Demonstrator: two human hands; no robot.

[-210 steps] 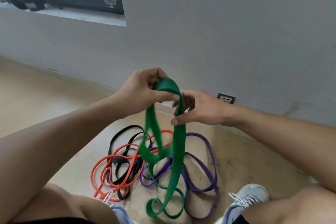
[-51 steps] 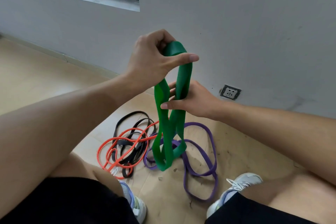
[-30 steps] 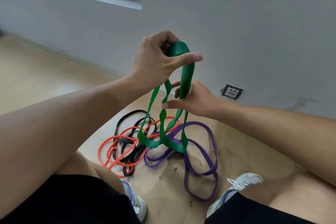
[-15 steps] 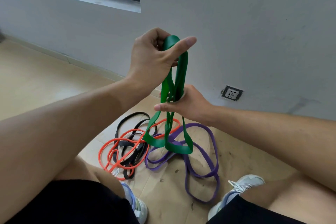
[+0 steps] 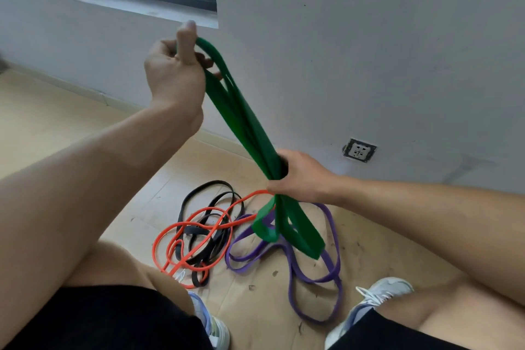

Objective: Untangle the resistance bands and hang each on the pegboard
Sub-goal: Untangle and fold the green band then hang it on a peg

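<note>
Your fingers are closed on the green band (image 5: 241, 119): your left hand (image 5: 173, 74) fists its raised top fold, your right hand (image 5: 298, 176) bunches its strands lower down. Its loops dangle above the orange band (image 5: 199, 224), black band (image 5: 210, 236) and purple band (image 5: 318, 264) on the floor (image 5: 56, 116). It looks light, floppy, stretchy; hold it at the fold.

Matt rubbery green band (image 5: 244, 125); smooth pale wood-look floor (image 5: 56, 111).
</note>
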